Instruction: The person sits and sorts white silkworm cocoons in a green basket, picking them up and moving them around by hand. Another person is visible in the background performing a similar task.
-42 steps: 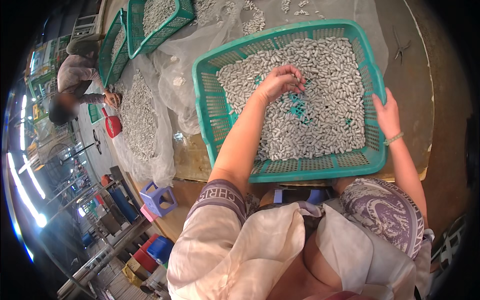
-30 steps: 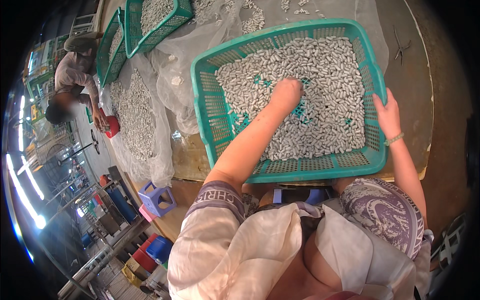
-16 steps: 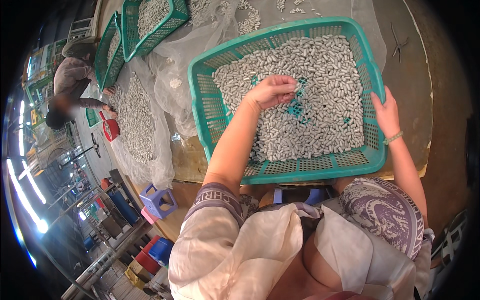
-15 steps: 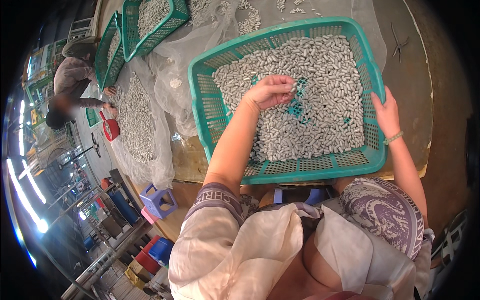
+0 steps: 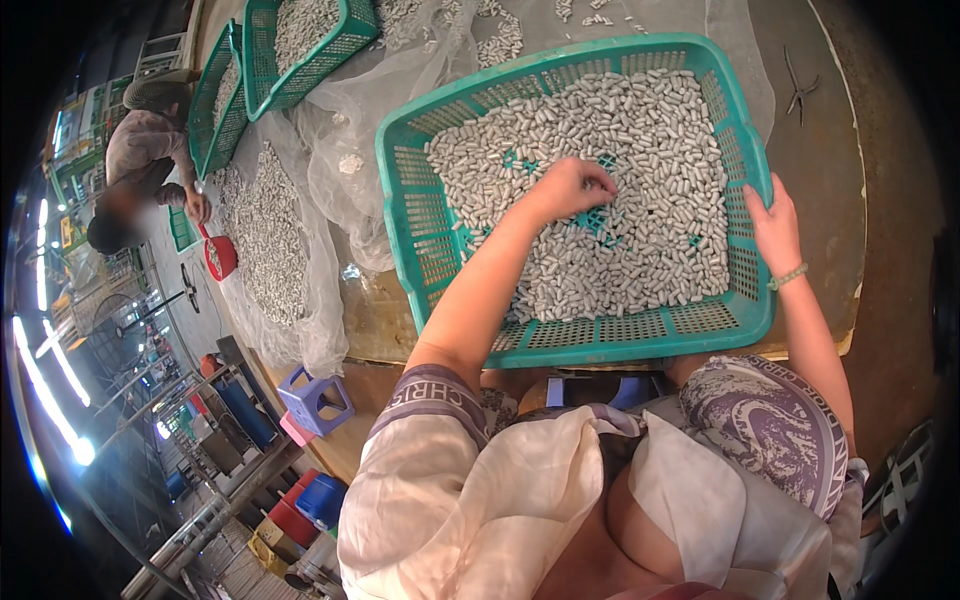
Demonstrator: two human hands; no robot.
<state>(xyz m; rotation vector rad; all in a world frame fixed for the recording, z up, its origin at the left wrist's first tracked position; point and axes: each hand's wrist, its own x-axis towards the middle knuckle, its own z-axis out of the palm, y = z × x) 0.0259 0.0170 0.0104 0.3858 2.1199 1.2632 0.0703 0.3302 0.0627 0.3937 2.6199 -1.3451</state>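
A large green plastic basket (image 5: 420,345) with slotted walls lies in front of me. Small pale grey, capsule-shaped pieces (image 5: 640,265) cover most of its bottom, and green mesh shows through a few gaps near the middle. Over one of these gaps is my left hand (image 5: 572,190), its fingers curled down and closed at the pieces. Whatever lies between those fingertips is hidden. On the right side, my right hand (image 5: 775,235) grips the basket's rim, thumb inside, with a beaded bracelet at the wrist.
Another person (image 5: 150,150) bends over at the left, a hand on a red scoop (image 5: 220,257) beside a heap of the pieces (image 5: 265,240) on white netting (image 5: 345,215). More green baskets (image 5: 310,75) stand behind. Pliers-like metal tool (image 5: 799,88) lies at the right; a purple stool (image 5: 315,400) stands lower left.
My left hand has lowered slightly and turned, its fingers going from a raised pinch to curling down at the pieces. The other person's hand has moved to the red scoop. My right hand stays put.
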